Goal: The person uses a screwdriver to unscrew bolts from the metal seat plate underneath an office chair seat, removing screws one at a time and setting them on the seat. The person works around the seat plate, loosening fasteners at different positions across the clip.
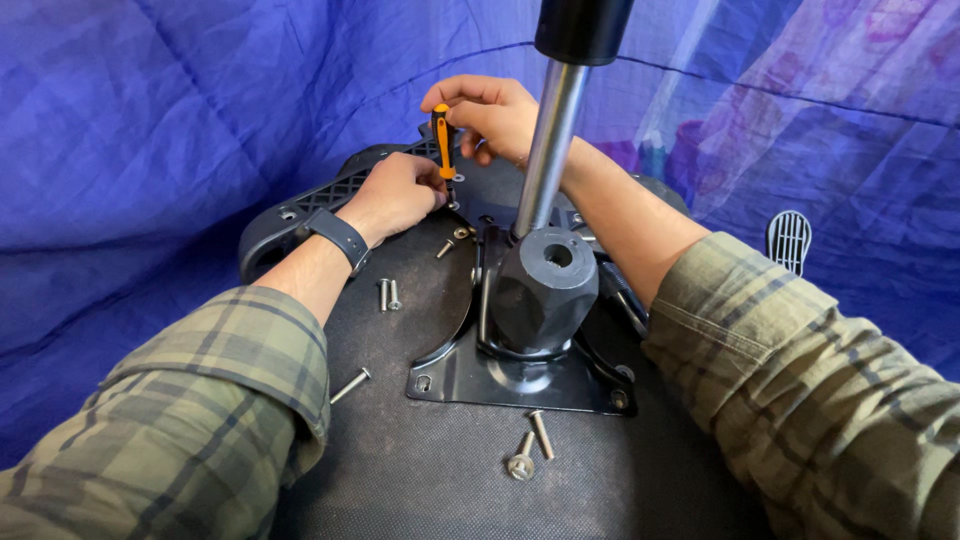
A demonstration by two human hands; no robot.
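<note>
R fingers gripping orange screwdriver, L fingers steadying tip

Both arms in a plaid flannel shirt, olive-green w/ dark grey and faint tan stripes, sleeves pushed up approx. to mid-forearm, cuffs bunched loosely. Left wrist has a dark band, smooth and matte, prob. a watch or tracker strap. Left hand and right hand bare, no gloves.
</note>
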